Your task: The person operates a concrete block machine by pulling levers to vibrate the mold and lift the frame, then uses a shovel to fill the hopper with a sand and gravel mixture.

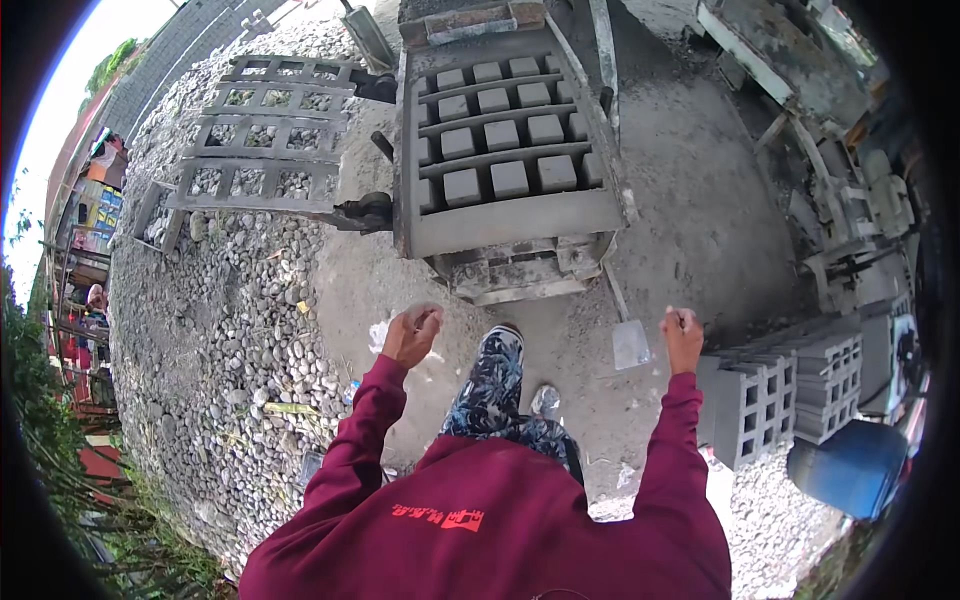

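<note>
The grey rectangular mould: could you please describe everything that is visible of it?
The dusty grey rectangular mould, seemingly metal, lies at the view's upper centre. Twelve grey square-topped blocks show inside, four rows of three, with grey crossbars between. Dark round fittings seem to join a grey grid frame at its left. Left hand and right hand are apart from it.

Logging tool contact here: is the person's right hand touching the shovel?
No, a visible gap separates the right hand from the shovel blade.
</note>
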Demonstrator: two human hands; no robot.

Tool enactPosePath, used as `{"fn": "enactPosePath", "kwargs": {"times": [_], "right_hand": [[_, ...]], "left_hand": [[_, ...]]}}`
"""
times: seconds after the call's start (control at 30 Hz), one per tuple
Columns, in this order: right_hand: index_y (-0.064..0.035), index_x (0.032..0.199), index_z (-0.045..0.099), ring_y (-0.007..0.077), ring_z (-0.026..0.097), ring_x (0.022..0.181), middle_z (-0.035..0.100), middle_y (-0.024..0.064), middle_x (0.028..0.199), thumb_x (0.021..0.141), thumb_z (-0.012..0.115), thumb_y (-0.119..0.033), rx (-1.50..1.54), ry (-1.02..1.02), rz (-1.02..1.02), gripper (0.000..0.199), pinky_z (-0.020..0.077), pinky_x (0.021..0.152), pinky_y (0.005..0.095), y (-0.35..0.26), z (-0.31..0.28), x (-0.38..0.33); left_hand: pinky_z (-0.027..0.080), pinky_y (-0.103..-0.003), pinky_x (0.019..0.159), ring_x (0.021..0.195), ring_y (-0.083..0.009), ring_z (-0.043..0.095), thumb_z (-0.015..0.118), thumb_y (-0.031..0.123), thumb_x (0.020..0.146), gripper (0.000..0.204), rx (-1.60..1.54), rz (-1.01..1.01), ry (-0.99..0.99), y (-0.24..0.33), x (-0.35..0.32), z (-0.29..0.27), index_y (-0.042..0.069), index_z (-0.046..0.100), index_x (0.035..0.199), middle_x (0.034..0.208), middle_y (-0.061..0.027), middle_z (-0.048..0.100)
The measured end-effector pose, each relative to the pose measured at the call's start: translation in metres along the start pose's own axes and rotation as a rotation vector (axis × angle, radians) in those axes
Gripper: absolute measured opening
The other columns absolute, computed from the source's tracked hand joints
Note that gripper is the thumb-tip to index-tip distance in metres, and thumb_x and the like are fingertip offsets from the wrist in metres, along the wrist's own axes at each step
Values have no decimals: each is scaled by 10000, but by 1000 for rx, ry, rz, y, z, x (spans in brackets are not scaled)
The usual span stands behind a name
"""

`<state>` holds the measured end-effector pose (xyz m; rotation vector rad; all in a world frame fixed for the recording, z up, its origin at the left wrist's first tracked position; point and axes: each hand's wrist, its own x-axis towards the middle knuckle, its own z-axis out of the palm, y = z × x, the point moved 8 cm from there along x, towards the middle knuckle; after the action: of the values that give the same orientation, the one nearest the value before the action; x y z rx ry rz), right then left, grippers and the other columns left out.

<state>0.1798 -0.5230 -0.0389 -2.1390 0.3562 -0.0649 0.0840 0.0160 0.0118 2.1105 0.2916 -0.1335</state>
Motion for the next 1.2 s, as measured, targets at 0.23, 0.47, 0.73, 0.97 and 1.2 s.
{"fn": "enactPosePath", "kwargs": {"times": [0.23, 0.47, 0.73, 0.97, 1.2], "right_hand": [[7, 1037, 659, 215, 665, 776, 680, 112, 878, 972, 556, -520, 124, 70, -64, 541, 506, 758, 359, -109, 77, 152], [22, 1267, 596, 431, 637, 1060, 620, 270, 1250, 1021, 409, -568, -294, 6, 11, 666, 484, 906, 458, -160, 163, 203], [103, 1335, 526, 462, 558, 1208, 576, 325, 1305, 1042, 443, -448, -388, 57, 59, 629, 431, 1018, 459, -164, 173, 197], [127, 1430, 396, 483, 534, 1239, 492, 359, 1387, 994, 503, -499, -453, -56, 208, 770, 413, 1042, 464, -145, 174, 202], [154, 1416, 379, 514, 541, 1213, 500, 410, 1331, 983, 538, -489, -391, -86, 131, 791, 431, 1027, 472, -156, 175, 203]], "left_hand": [[514, -254, 742, 841, -76, 627, 619, 221, 992, 265, 79, 274, 192, 103, 138, -70, -8, 657, 1120, 901, -25, 691], [525, -395, 877, 967, -321, 692, 633, 264, 918, 269, 282, 548, 419, 168, 416, -92, 42, 695, 1056, 977, -143, 724], [416, -483, 1059, 1259, -414, 533, 425, 517, 967, 597, 814, 467, 569, 181, 736, -117, 63, 616, 1303, 1278, -224, 631], [431, -440, 1058, 1230, -370, 595, 305, 509, 932, 658, 844, 0, 250, 178, 830, -93, 56, 734, 1140, 1230, -229, 666], [480, -457, 982, 1058, -339, 685, 322, 436, 919, 586, 788, 47, 422, 186, 833, -99, 65, 775, 953, 972, -167, 747]]}}
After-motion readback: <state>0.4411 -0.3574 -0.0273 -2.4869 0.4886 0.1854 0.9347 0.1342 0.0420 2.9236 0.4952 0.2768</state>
